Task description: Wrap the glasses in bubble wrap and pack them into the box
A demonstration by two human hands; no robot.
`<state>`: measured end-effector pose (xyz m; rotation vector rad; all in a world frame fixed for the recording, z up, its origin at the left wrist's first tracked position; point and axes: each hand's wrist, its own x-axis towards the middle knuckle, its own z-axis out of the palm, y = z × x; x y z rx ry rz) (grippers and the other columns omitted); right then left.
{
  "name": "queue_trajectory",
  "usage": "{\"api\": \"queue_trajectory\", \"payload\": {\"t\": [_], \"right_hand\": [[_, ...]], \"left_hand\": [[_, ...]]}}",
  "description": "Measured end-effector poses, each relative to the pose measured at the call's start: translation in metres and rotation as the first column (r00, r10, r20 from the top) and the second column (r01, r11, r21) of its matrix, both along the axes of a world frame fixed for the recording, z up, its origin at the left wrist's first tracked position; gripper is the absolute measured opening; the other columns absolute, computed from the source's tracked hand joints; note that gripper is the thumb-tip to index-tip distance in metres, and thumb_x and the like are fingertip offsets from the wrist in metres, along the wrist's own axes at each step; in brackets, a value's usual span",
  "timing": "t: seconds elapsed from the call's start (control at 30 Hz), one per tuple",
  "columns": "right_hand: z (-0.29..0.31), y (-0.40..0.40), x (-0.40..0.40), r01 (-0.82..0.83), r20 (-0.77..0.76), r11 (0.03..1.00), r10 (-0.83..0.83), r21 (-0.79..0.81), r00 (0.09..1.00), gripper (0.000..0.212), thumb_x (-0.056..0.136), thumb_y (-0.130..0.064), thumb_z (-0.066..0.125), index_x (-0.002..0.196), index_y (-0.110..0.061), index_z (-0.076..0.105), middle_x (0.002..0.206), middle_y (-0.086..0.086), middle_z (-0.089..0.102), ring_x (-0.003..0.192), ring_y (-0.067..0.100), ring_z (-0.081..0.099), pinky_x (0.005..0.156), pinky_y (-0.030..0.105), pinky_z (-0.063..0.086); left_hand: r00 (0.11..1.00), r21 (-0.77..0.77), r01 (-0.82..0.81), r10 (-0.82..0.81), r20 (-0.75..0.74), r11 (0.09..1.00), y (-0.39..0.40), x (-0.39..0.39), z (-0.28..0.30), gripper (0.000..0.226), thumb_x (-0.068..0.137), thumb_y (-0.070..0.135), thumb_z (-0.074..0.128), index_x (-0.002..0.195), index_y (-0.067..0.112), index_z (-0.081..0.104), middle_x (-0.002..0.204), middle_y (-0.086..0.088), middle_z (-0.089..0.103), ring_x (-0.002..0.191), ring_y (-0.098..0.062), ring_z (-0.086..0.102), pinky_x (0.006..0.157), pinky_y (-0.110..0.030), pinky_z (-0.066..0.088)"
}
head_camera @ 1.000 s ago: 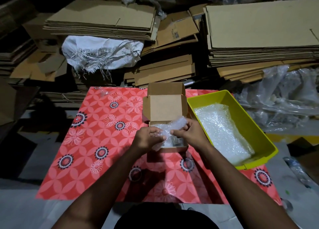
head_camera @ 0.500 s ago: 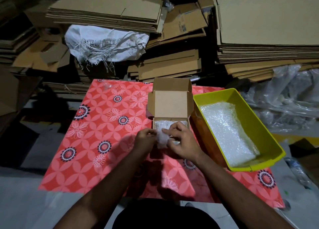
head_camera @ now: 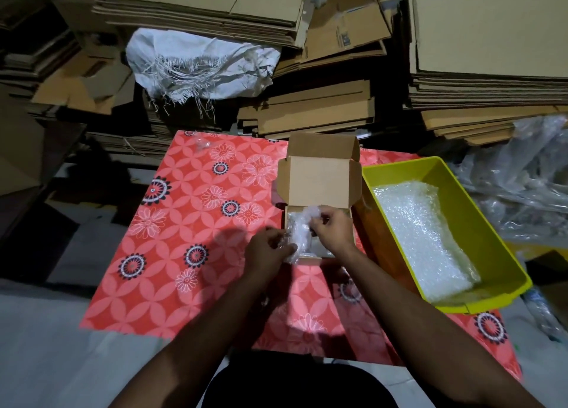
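Observation:
A small cardboard box (head_camera: 319,180) stands open on the red flowered cloth (head_camera: 196,223), its lid tilted up at the far side. Both hands hold a bundle of bubble wrap (head_camera: 296,235) over the box's left half. My left hand (head_camera: 267,249) grips the bundle's near end at the box's front-left corner. My right hand (head_camera: 333,231) pinches its upper part from inside the box. Whatever is wrapped inside the bundle is hidden, though something pale lies on the box floor beside it.
A yellow plastic bin (head_camera: 498,244) with a sheet of bubble wrap (head_camera: 421,232) lying in it stands right of the box. Stacks of flattened cardboard (head_camera: 488,38) and a white frayed sack (head_camera: 199,63) lie behind the cloth. Loose clear plastic (head_camera: 522,174) is piled at far right.
The bundle has gone from above the box's front edge down into the box. Both hands shifted with it, the right hand further inside the box.

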<state>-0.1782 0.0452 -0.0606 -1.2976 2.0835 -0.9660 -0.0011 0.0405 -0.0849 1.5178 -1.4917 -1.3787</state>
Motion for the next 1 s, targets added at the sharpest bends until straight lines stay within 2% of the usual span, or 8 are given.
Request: {"api": "queue_trajectory", "payload": {"t": [0.13,0.23,0.37,0.5,0.63,0.73,0.87,1.0], "right_hand": [[0.006,-0.026,0.009,0.019,-0.020,1.000,-0.018,0.013,1.000,0.009,0.078,-0.008,0.070,0.085,-0.012,0.066,0.070,0.002,0.068,0.062,0.014,0.057,0.052,0.014,0.039],[-0.003,-0.034,0.012,-0.010,-0.023,1.000,0.011,0.029,1.000,0.021,0.075,-0.004,0.074,0.084,-0.015,0.058,0.072,0.000,0.066,0.066,0.016,0.063,0.059,0.031,0.050],[-0.015,-0.040,0.013,-0.081,-0.085,0.996,0.084,0.030,0.993,0.021,0.074,-0.004,0.075,0.076,-0.015,0.058,0.068,0.001,0.064,0.064,0.019,0.061,0.060,0.033,0.053],[-0.020,-0.045,0.014,-0.221,-0.209,0.970,0.238,0.103,0.948,0.015,0.085,-0.009,0.063,0.075,-0.014,0.073,0.074,0.001,0.072,0.069,0.018,0.066,0.068,0.031,0.055],[-0.018,-0.048,0.007,-0.355,-0.298,0.910,0.407,0.215,0.864,0.019,0.088,-0.012,0.061,0.085,-0.013,0.079,0.096,0.003,0.074,0.089,0.019,0.065,0.077,0.032,0.054],[-0.012,-0.047,-0.001,-0.382,-0.355,0.867,0.484,0.321,0.800,0.024,0.088,-0.027,0.063,0.108,-0.030,0.077,0.109,0.003,0.054,0.101,0.018,0.046,0.088,0.034,0.044],[-0.006,-0.032,-0.004,-0.352,-0.506,0.820,0.561,0.452,0.656,0.042,0.092,-0.048,0.054,0.133,-0.044,0.060,0.104,0.001,0.033,0.107,0.022,0.040,0.093,0.040,0.037],[-0.010,-0.022,0.005,-0.372,-0.593,0.815,0.579,0.445,0.560,0.046,0.092,-0.051,0.046,0.136,-0.041,0.057,0.111,0.005,0.038,0.110,0.024,0.039,0.092,0.041,0.034]], "left_hand": [[0.986,-0.197,-0.056,0.085,0.143,0.979,0.005,-0.012,0.006,0.019,0.076,0.017,0.084,0.083,0.019,0.066,0.080,0.008,0.068,0.074,-0.005,0.064,0.064,-0.011,0.046],[0.966,-0.297,0.035,0.044,0.255,0.954,0.012,-0.017,0.000,0.014,0.080,0.019,0.079,0.076,0.019,0.067,0.074,0.008,0.065,0.070,-0.009,0.061,0.063,-0.025,0.049],[0.918,-0.444,0.170,0.022,0.396,0.880,0.018,-0.016,-0.015,0.003,0.086,0.013,0.073,0.084,0.012,0.072,0.083,-0.001,0.063,0.080,-0.014,0.054,0.071,-0.033,0.046],[0.884,-0.540,0.262,0.025,0.466,0.800,0.021,-0.012,-0.026,0.013,0.085,0.004,0.069,0.082,0.014,0.062,0.079,-0.003,0.059,0.074,-0.019,0.053,0.062,-0.036,0.046],[0.802,-0.553,0.442,-0.036,0.596,0.706,0.018,-0.010,-0.031,0.022,0.076,-0.003,0.074,0.091,0.012,0.067,0.085,-0.005,0.065,0.081,-0.022,0.058,0.061,-0.036,0.050],[0.698,-0.533,0.540,0.008,0.716,0.651,0.017,-0.011,-0.034,0.021,0.075,0.003,0.072,0.094,0.012,0.069,0.096,-0.007,0.065,0.093,-0.027,0.054,0.073,-0.041,0.050],[0.622,-0.462,0.552,0.026,0.782,0.695,0.029,-0.009,-0.033,0.026,0.079,0.025,0.060,0.102,0.014,0.063,0.127,-0.016,0.051,0.112,-0.033,0.046,0.093,-0.044,0.039],[0.576,-0.415,0.570,0.016,0.818,0.709,0.027,-0.003,-0.033,0.037,0.081,0.043,0.058,0.106,0.017,0.064,0.134,-0.018,0.050,0.118,-0.037,0.047,0.097,-0.050,0.036]]}}
